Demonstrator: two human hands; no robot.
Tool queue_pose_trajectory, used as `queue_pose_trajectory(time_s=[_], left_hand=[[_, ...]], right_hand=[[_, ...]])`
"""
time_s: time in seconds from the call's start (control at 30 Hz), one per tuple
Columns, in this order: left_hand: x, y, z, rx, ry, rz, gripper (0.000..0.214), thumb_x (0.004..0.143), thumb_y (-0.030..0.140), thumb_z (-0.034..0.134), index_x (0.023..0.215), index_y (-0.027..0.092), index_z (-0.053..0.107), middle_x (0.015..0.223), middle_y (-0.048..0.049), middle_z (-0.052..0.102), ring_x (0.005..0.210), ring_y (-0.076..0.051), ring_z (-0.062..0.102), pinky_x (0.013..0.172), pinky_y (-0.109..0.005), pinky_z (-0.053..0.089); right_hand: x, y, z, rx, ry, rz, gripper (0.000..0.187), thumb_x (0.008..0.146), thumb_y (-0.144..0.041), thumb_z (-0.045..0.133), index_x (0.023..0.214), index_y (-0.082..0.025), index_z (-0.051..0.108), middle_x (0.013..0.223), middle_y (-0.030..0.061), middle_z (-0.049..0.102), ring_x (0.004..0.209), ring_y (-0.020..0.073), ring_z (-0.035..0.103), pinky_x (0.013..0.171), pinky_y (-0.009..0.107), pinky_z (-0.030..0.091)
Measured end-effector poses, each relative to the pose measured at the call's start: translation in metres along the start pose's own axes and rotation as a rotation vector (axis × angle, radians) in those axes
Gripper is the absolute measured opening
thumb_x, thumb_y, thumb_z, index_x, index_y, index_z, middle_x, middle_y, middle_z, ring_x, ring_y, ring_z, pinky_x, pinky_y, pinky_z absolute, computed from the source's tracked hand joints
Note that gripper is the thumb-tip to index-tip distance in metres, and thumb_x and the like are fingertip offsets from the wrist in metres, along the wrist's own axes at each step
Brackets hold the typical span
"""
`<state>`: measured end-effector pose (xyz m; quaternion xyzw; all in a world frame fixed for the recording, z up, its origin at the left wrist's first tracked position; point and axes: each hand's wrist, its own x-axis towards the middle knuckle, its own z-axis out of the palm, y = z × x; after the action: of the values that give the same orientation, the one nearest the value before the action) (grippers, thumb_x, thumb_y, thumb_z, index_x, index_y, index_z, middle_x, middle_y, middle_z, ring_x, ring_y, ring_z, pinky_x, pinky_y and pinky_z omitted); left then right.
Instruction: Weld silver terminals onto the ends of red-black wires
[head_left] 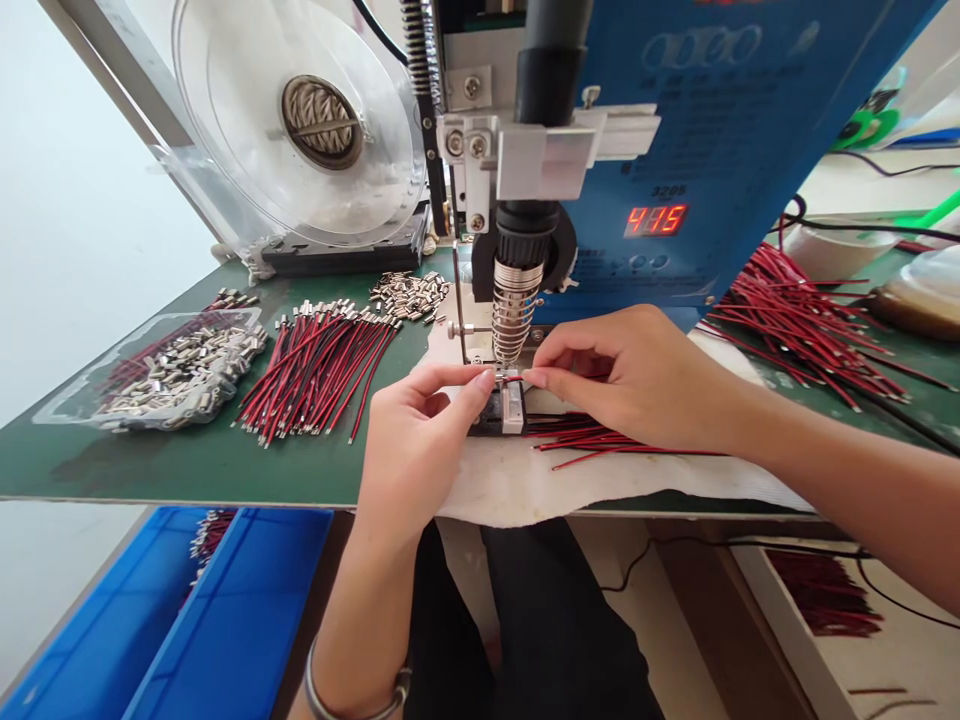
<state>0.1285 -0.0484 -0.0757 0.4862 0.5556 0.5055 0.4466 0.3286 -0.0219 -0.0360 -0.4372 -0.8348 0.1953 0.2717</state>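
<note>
Under the spring-wrapped soldering iron (517, 305), both my hands meet at a small fixture block (513, 405). My left hand (416, 430) is closed, thumb and forefinger pinching at the block's left side, where a small silver metal connector (500, 376) shows at the fingertips. From the right, my right hand (637, 375) pinches a red-and-black wire (514, 379), its end reaching toward the connector. The fingers partly hide both pieces, so I cannot tell whether they touch. More red-and-black wires (585, 438) lie on the white cloth (502, 490) below my right hand.
A blue soldering machine (660, 130) with a lit red display stands ahead. Wires with connectors (315, 370) lie at left, near loose connectors (410, 296) and a plastic tray (251, 322). Another wire pile (795, 320) lies right. Blue bins (232, 610) sit below the table edge.
</note>
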Motion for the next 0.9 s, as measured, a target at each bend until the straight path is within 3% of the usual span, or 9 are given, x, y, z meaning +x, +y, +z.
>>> queue_pose_trajectory(time_s=[0.9], left_hand=[[0.0006,-0.0043,-0.0015,0.028,-0.003,0.010,0.031,0.078,0.050,0.081,0.084,0.020,0.081,0.053,0.0051,0.034,0.049,-0.005,0.023,0.046,-0.023,0.014]], right_hand=[[0.0011,-0.0009,0.0018,0.004,0.005,0.042,0.019,0.092,-0.032,0.064,0.079,-0.021,0.074,0.055,-0.0046,0.061,0.049,0.0099,0.047,0.058,0.027,0.039]])
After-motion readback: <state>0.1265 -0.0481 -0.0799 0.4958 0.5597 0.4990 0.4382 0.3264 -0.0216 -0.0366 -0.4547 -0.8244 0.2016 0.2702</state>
